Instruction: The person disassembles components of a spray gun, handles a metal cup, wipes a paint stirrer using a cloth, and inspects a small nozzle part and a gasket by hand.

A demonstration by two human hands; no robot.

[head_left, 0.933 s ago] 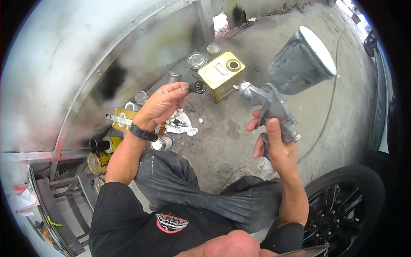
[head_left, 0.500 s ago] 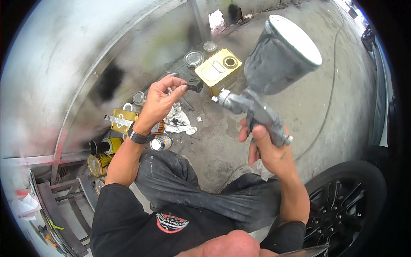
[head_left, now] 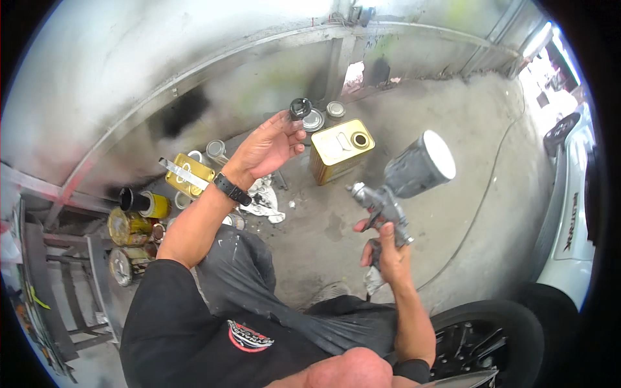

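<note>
My left hand (head_left: 275,145) is raised, its fingers closed around a small black cylindrical piece (head_left: 300,108) whose round end faces up. Its exact kind cannot be made out. Out to the right, my right hand (head_left: 387,255) grips a grey spray gun (head_left: 383,208) by the handle. The gun's cup (head_left: 417,167) tilts to the right and has a white round top. Between my hands, a rectangular gold metal can (head_left: 339,145) stands on the floor with its spout uncapped.
Several smaller cans, including a yellow one (head_left: 155,205), crowd the left beside a stained wall. A white rag (head_left: 264,200) lies near my left forearm. A hose (head_left: 475,226) runs along the floor; a black car wheel (head_left: 482,343) is at the lower right.
My left hand has brought the black piece up and turned its round end upward. The spray gun has moved lower and away from my view; the view itself has shifted.
</note>
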